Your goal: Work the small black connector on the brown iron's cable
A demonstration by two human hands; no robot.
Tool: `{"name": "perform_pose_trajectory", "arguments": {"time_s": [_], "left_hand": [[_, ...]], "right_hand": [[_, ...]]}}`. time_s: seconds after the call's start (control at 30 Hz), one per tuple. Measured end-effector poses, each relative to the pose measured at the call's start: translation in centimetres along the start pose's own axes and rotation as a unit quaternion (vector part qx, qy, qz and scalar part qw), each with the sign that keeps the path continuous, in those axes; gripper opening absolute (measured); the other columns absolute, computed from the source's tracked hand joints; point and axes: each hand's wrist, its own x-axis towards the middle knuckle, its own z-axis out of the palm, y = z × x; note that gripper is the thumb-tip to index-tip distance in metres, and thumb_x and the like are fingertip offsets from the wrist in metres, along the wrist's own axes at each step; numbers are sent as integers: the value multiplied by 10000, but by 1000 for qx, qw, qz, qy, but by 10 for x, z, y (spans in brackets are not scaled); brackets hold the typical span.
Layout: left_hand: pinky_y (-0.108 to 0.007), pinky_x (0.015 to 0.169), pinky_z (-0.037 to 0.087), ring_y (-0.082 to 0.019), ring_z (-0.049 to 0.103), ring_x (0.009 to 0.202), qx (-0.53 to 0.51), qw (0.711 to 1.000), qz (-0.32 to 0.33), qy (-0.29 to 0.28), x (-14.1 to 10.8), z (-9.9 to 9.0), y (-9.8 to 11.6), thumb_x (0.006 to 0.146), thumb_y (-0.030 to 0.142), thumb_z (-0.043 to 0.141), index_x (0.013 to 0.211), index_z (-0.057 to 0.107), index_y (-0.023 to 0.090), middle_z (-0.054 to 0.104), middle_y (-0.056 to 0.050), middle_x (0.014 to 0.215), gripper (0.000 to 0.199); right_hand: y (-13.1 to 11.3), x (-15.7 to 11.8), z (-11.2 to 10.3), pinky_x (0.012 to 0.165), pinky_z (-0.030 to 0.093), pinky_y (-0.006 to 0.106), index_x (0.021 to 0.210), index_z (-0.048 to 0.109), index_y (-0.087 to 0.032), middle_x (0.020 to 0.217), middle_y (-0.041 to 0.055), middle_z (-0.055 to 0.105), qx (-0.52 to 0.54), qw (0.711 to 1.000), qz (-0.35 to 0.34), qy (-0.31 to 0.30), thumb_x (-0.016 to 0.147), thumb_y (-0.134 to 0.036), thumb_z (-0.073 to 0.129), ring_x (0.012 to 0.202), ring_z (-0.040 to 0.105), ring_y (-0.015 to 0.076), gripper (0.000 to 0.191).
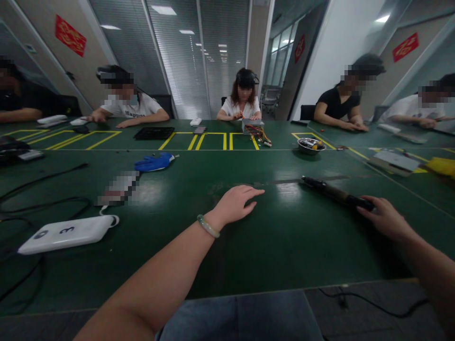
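My left hand (235, 202) is stretched out low over the green table (284, 255), palm down, with the index finger pointing right and the thumb apart. It holds nothing, and a jade-like bangle (208, 226) circles the wrist. My right hand (386, 218) has its fingers closed around the rear end of a long black electric screwdriver (330, 191). The tool's narrow tip points left and away from me, towards the middle of the table. Some of the right fingers are hidden behind the hand.
To the left are a white power bank (67, 234), a blurred-out phone (121, 187), a blue glove (154, 162) and black cables (46, 179). Farther off stand a metal bowl (311, 146), a black tray (154, 133) and a wired metal box (252, 126). Several people sit opposite.
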Motion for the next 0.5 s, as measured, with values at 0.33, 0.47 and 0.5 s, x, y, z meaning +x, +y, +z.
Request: {"name": "perform_pose_trajectory", "arguments": {"time_s": [0.33,0.47,0.5], "left_hand": [[-424,1108,364,-216,467,1283,32,998,-29,36,-8,-7,3,964,359,455,1394,442,268,508,-53,1383,440],[-366,1072,405,-201,455,1296,29,997,-72,26,-17,-14,-7,985,389,383,1442,376,275,452,-49,1435,471],[-370,1067,409,-207,451,1301,31,995,-87,27,-18,-15,-8,985,415,374,1459,347,270,444,-54,1444,496]], "right_hand": [[-348,-25,25,959,373,403,1309,502,-193,1257,116,527,148,948,-256,-118,889,-196,525,1127,495,267,421],[-407,-45,32,1021,323,425,1399,412,-172,1383,141,433,171,924,-317,-124,928,-212,451,1235,415,268,474],[-410,-49,33,1033,313,433,1426,374,-174,1414,143,395,171,922,-326,-119,927,-237,462,1248,399,271,510]]}}
